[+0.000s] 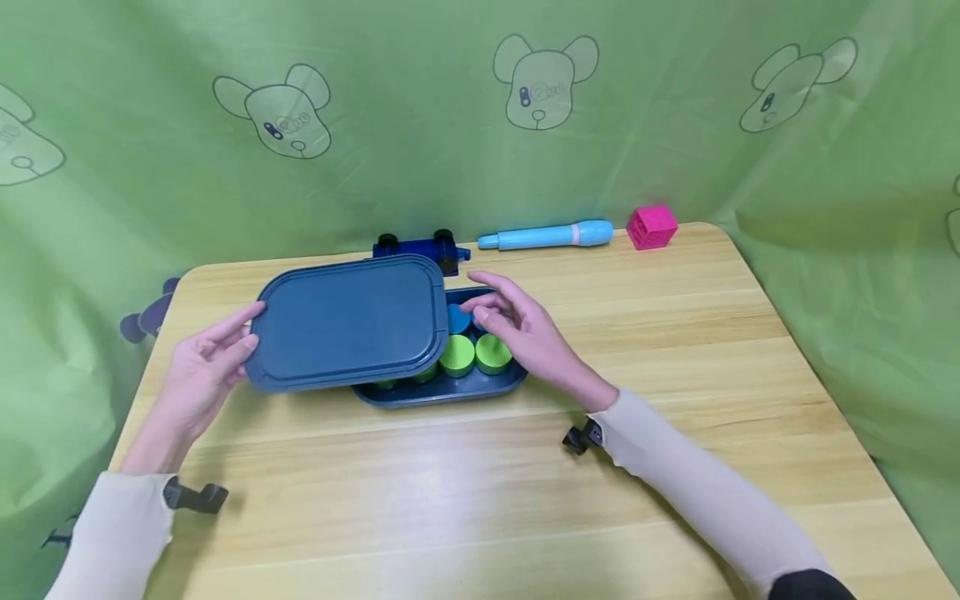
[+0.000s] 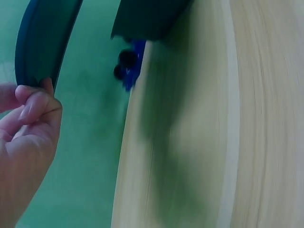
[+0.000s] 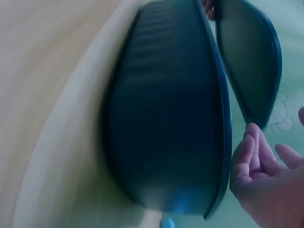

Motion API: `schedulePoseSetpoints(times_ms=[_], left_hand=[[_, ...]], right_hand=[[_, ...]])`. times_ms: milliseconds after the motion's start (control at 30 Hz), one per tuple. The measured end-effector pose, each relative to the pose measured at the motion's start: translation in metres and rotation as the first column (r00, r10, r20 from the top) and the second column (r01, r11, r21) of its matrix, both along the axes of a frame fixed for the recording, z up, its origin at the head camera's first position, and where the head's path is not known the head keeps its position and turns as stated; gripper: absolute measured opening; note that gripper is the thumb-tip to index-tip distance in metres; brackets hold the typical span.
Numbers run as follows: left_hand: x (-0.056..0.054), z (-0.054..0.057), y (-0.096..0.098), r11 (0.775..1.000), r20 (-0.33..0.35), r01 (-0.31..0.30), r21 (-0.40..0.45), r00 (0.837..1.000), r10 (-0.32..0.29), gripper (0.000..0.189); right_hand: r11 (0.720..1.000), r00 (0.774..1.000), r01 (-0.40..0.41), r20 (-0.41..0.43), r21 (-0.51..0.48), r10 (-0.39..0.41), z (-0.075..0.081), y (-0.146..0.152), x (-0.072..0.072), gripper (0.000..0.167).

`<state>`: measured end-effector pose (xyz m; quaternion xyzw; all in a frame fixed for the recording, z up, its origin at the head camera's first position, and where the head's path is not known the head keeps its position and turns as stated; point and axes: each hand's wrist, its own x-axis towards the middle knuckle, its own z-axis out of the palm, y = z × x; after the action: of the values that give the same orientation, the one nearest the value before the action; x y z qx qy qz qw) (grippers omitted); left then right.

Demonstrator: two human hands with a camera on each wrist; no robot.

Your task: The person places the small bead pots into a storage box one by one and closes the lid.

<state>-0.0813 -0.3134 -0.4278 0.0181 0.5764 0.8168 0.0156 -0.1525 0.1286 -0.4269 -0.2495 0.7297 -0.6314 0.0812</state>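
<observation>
My left hand (image 1: 197,367) pinches the left end of a dark blue lid (image 1: 348,321) between thumb and fingers. The lid is raised and covers the left part of a dark blue box (image 1: 450,390) in the head view. Inside the box's uncovered part are green round pieces (image 1: 456,356) and blue round pieces (image 1: 457,318). My right hand (image 1: 538,337) hovers over the box's right end with its fingers loosely bent, holding nothing. In the right wrist view, its fingertips (image 3: 254,128) are close to the lid's (image 3: 249,57) corner, beside the box wall (image 3: 166,104).
At the table's back edge lie a dark blue toy vehicle (image 1: 420,250) with black wheels, partly behind the lid, a light blue pen-shaped thing (image 1: 543,237) and a pink cube (image 1: 652,227). A green curtain (image 1: 420,125) hangs behind the wooden table (image 1: 420,492).
</observation>
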Motion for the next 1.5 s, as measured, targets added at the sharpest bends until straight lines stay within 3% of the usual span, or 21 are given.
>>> schedulePoseSetpoints(times_ms=[167, 400, 567, 700, 900, 967, 1100, 1200, 1333, 1500], left_hand=[[-0.005, 0.000, 0.022, 1.000, 0.019, -0.007, -0.017, 1.000, 0.007, 0.047], [-0.010, 0.002, 0.053, 0.989, 0.042, -0.055, -0.139, 0.997, 0.062, 0.051], [-0.014, 0.003, 0.074, 0.978, 0.039, -0.041, -0.202, 0.998, 0.050, 0.051], [-0.016, 0.003, 0.087, 0.981, 0.042, -0.013, -0.192, 0.999, 0.022, 0.051], [-0.018, 0.004, 0.101, 0.993, -0.001, -0.015, -0.121, 1.000, 0.015, 0.071], [-0.018, 0.005, 0.104, 0.989, -0.028, -0.057, -0.139, 0.998, 0.053, 0.063], [-0.016, 0.006, 0.107, 0.966, -0.113, -0.172, -0.191, 0.982, 0.153, 0.021], [-0.014, 0.007, 0.107, 0.963, -0.183, -0.203, -0.178, 0.968, 0.170, 0.016], [-0.011, 0.006, 0.104, 0.972, -0.225, -0.164, -0.169, 0.967, 0.124, 0.022], [-0.009, -0.002, 0.102, 0.979, -0.162, -0.122, -0.163, 0.982, 0.096, 0.024]], right_hand=[[1.000, 0.999, -0.003, 0.035, 0.012, 0.003, 0.000, -0.007, 0.002, 0.054], [0.995, 0.996, 0.093, 0.010, 0.017, -0.094, -0.004, 0.003, -0.001, 0.047], [0.985, 0.985, 0.173, 0.023, -0.019, -0.172, -0.005, 0.018, -0.003, 0.038], [0.978, 0.979, 0.205, 0.017, -0.044, -0.205, -0.007, 0.032, -0.005, 0.035], [0.971, 0.973, 0.229, 0.029, -0.073, -0.228, -0.013, 0.045, -0.007, 0.051], [0.960, 0.965, 0.262, 0.022, -0.097, -0.261, -0.014, 0.048, -0.005, 0.046], [0.920, 0.923, 0.364, -0.074, -0.146, -0.377, -0.014, 0.049, -0.001, 0.023], [0.902, 0.893, 0.397, -0.153, -0.171, -0.422, -0.015, 0.049, 0.002, 0.017], [0.917, 0.905, 0.364, -0.168, -0.165, -0.390, -0.016, 0.052, 0.006, 0.022], [0.940, 0.932, 0.317, -0.140, -0.125, -0.333, -0.021, 0.055, 0.009, 0.028]])
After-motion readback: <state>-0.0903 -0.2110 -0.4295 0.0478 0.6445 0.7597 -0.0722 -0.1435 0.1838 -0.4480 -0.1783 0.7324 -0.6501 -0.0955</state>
